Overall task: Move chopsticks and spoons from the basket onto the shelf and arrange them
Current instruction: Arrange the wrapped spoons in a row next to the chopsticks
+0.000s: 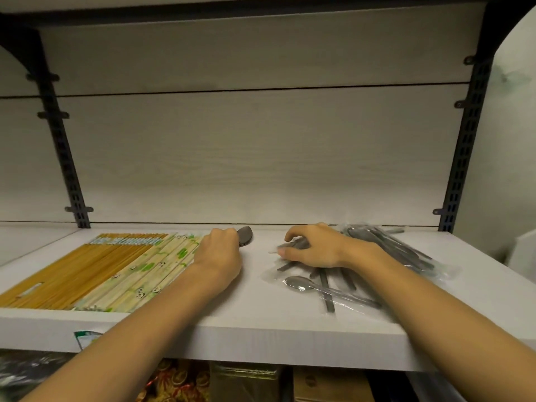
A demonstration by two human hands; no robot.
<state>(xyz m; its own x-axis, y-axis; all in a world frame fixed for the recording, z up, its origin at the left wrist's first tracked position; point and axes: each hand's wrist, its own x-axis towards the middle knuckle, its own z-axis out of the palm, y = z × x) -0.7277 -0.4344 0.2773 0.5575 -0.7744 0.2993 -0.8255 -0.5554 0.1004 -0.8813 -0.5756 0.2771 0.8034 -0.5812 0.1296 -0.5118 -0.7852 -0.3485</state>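
Two hands are seen working on the white shelf (261, 323). The left hand (219, 253) is curled around the handles of a small stack of grey spoons (245, 235), whose bowls project beyond the knuckles toward the back panel. The right hand (313, 248) is pinching a plastic-wrapped spoon (290, 245) between thumb and fingers (291, 235), lifted slightly off a loose heap of wrapped spoons (319, 285) on the shelf. A further pile of bagged spoons (397, 245) lies at the right rear, behind the right wrist.

Chopsticks are already laid out at the left: a yellow chopstick pack (72, 271) and, touching it on its right, panda-print chopstick packs (150, 271), set in parallel. No basket is in view.

Judged step: spoons are being gathered and aligned just beside the chopsticks. For a clean result, the held stack should be set down with bowls nested and all pointing rearward, handles parallel to the chopstick rows. The wrapped spoon should be added in the same orientation; the slippery film may let pieces slide, so each should be pressed flat before release.

Writing: pale print on a band across the yellow pack is too small to read. A green-and-white label (87, 338) on the shelf edge is partly hidden by the left forearm; it is illegible.
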